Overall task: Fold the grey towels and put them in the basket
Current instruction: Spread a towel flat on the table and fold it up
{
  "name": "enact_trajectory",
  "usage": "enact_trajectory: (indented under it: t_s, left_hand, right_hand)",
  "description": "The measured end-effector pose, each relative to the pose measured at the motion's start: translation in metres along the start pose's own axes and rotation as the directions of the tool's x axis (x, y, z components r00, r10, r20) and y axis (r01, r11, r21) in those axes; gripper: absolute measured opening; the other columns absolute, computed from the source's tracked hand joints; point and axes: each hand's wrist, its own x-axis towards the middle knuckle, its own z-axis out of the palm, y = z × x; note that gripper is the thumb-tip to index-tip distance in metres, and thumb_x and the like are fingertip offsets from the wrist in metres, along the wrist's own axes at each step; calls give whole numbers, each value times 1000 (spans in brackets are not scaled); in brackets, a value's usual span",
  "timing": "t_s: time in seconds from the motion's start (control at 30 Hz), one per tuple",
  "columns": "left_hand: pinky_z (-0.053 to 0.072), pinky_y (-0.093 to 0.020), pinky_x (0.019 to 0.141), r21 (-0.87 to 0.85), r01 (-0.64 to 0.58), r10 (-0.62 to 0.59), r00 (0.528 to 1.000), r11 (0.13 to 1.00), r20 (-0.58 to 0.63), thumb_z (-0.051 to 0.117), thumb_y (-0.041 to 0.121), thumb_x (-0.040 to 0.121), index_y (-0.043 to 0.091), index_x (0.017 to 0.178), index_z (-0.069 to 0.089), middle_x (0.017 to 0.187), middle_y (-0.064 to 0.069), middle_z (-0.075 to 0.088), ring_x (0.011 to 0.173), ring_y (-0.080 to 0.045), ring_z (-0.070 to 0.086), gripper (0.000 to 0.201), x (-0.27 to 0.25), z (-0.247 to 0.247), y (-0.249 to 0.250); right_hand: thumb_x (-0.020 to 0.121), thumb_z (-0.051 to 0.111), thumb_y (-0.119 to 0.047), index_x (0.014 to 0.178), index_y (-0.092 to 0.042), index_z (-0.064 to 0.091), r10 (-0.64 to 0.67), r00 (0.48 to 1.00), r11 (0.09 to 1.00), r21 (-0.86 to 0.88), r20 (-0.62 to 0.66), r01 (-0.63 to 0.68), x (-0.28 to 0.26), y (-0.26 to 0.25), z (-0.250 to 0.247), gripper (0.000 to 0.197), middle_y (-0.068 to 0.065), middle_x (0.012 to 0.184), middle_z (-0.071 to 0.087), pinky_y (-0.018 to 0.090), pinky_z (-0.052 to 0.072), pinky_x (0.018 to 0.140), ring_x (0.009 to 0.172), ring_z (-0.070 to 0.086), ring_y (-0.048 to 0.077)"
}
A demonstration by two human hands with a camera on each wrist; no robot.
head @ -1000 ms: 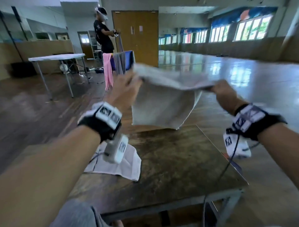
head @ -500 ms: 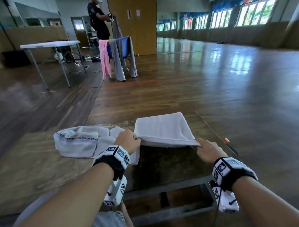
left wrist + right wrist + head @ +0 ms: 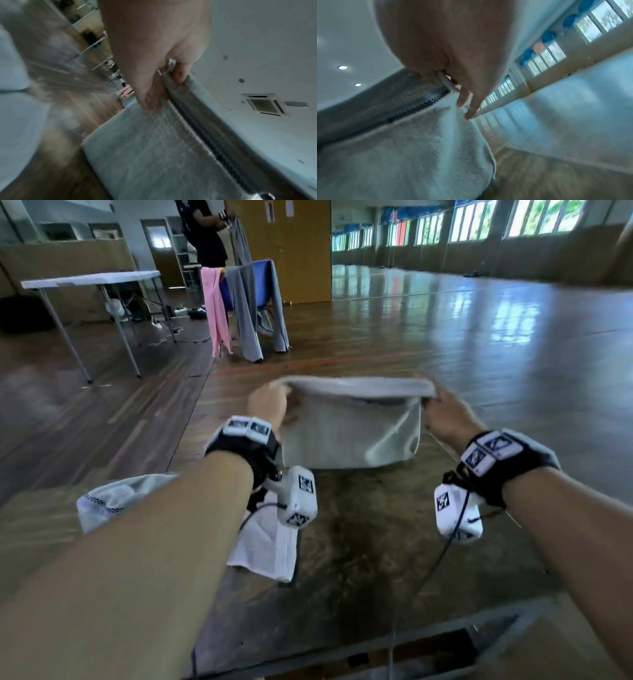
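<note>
A grey towel hangs doubled over the far part of the wooden table; its lower fold touches the tabletop. My left hand pinches its upper left corner and my right hand pinches the upper right corner. In the left wrist view the left hand has thumb and fingers clamped on the towel edge with its dark stitched band. In the right wrist view the right hand grips the towel hem. A second pale towel lies crumpled at the table's left under my left forearm. No basket is in view.
A flat white cloth lies on the table below my left wrist. Beyond the table, a person stands by a chair draped with pink and grey cloths. A white folding table stands at far left. Wooden floor surrounds the table.
A second ago the towel was held high and spread; half a second ago it lay folded flat on the table. Now both hands have lifted its near edge up and away.
</note>
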Motion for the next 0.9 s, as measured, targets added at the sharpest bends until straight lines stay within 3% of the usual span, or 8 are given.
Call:
enact_trajectory:
  t_s: [0.17,0.23,0.3,0.47,0.57,0.67,0.77,0.9]
  left_hand:
    - [57,-34,80,-43,-191,192,981,981,23,51,3,91,12,97,69,94,-8,75,86,-22,73,21,30,4,21]
    - [58,-39,82,142,-144,147,989,979,-13,53,5,89,12,99,72,105,-11,75,97,-29,73,22,40,-7,-3]
    - [58,-44,87,328,-22,31,999,945,-24,56,12,88,9,101,71,107,-13,74,101,-34,71,20,45,-20,-36]
    - [54,-54,95,389,115,-116,993,914,-21,62,19,84,12,95,71,113,-16,72,107,-33,68,15,44,-35,-83]
    - [58,-43,80,446,-104,165,981,889,-100,58,18,88,10,86,70,95,-15,74,91,-33,69,15,33,-25,-67]
    - [38,-21,51,625,-284,463,875,728,-142,50,19,93,8,88,67,78,-5,65,71,-23,59,20,18,-21,-43]
    - [29,-14,39,692,-247,482,860,679,-166,53,21,94,10,82,62,66,2,53,58,-15,48,19,9,-22,-38]
    - [29,-18,43,804,-217,391,920,553,-21,68,31,89,8,75,67,60,1,54,55,-15,49,27,-4,-38,-55]
  right_hand:
    - [102,49,-20,111,-44,67,-92,994,994,53,-55,95,57,-1,0,32,-11,110,68,44,51,101,106,62,13]
    - [103,48,-14,101,-29,71,-63,998,992,-104,18,64,55,15,9,28,-4,90,66,35,55,79,89,63,21]
    - [102,46,-3,105,-4,70,-2,987,935,-351,162,59,47,39,18,24,14,89,65,21,36,57,81,59,31]
    - [94,56,-3,105,-12,67,196,936,850,-527,292,-14,23,73,24,18,22,113,69,38,48,78,95,63,31]
    - [87,65,-8,90,-29,74,116,982,855,-518,145,-25,20,65,16,23,13,92,72,38,51,80,97,66,35]
    - [88,57,-14,84,-36,75,-57,996,894,-447,-73,18,25,48,10,28,2,79,69,40,52,82,90,64,35]
    - [93,58,-16,102,-32,79,-158,986,913,-388,-51,126,32,40,9,28,1,90,77,37,50,83,89,65,30]
    - [95,61,-18,86,-31,78,-33,974,860,-491,223,141,24,54,4,23,3,77,73,30,43,61,71,64,20]
